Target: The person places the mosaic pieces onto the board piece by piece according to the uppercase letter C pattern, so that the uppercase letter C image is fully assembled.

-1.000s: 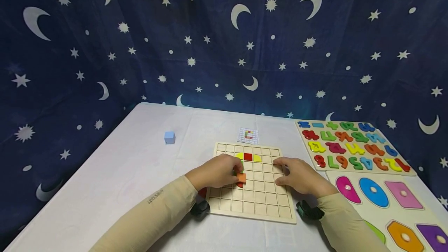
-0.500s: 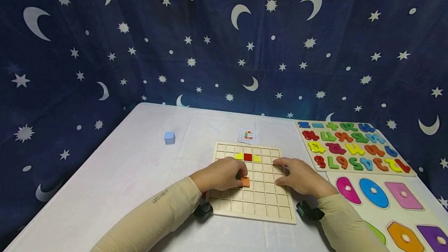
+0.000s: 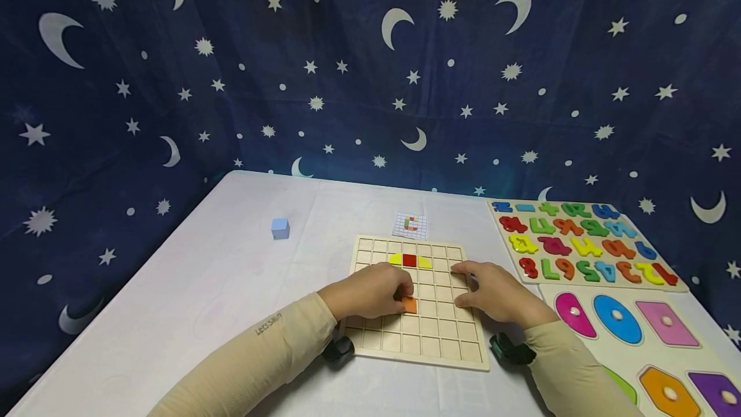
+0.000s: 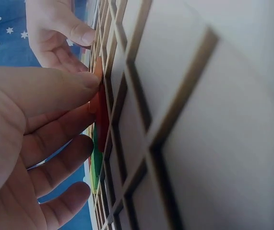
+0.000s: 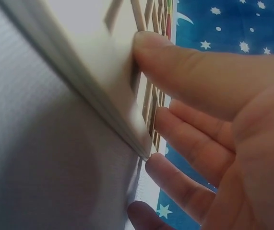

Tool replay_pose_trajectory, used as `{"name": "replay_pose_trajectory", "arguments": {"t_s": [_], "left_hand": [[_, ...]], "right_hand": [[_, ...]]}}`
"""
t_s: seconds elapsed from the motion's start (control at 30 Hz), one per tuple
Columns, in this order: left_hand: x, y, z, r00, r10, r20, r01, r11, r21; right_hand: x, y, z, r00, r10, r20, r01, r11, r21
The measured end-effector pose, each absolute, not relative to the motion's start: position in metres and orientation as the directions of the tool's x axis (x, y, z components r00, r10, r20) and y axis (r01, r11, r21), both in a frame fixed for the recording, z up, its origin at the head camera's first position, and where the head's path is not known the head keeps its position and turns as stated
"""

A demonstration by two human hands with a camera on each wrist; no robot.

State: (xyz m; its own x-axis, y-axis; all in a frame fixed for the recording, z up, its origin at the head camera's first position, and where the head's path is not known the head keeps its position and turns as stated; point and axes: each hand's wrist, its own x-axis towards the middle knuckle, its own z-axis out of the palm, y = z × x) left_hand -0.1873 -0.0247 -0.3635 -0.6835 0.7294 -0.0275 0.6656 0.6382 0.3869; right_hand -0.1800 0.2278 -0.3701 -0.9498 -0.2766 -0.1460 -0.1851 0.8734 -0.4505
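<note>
My left hand point(image 3: 372, 291) pinches a small orange square tile point(image 3: 410, 305) low over the middle of a wooden grid board point(image 3: 431, 343). In the left wrist view the thumb and fingers hold the orange tile point(image 4: 99, 66) at the board's surface, beside a red piece point(image 4: 102, 122) and a green piece point(image 4: 97, 163). My right hand point(image 3: 499, 292) rests on the board's right edge, its thumb on the grid and other fingertips along the rim. Farther up the board, a red square point(image 3: 409, 260) lies between two yellow rounded pieces. The left hand covers part of the grid.
Behind the board lies a small pattern card point(image 3: 411, 225). A blue cube point(image 3: 280, 228) stands at the back left. On the right are a number puzzle board point(image 3: 544, 283) and a knobbed shape puzzle point(image 3: 622, 356). A starry curtain point(image 3: 359, 82) hangs behind the table.
My left hand has moved slightly right and toward the board's near side with the orange tile, which now sits one column farther right. The right hand has stayed put.
</note>
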Motion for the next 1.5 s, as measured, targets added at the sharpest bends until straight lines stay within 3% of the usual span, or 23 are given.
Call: {"name": "replay_pose_trajectory", "arguments": {"t_s": [1.1, 1.5], "left_hand": [[-0.188, -0.021, -0.363, -0.678, 0.735, -0.025, 0.677, 0.637, 0.368], [-0.189, -0.041, -0.352, -0.746, 0.663, -0.055, 0.594, 0.701, 0.394]], "right_hand": [[-0.181, 0.229, -0.370, -0.947, -0.282, -0.154, -0.186, 0.872, -0.453], [-0.181, 0.230, -0.370, -0.950, -0.267, -0.161, -0.171, 0.878, -0.446]]}}
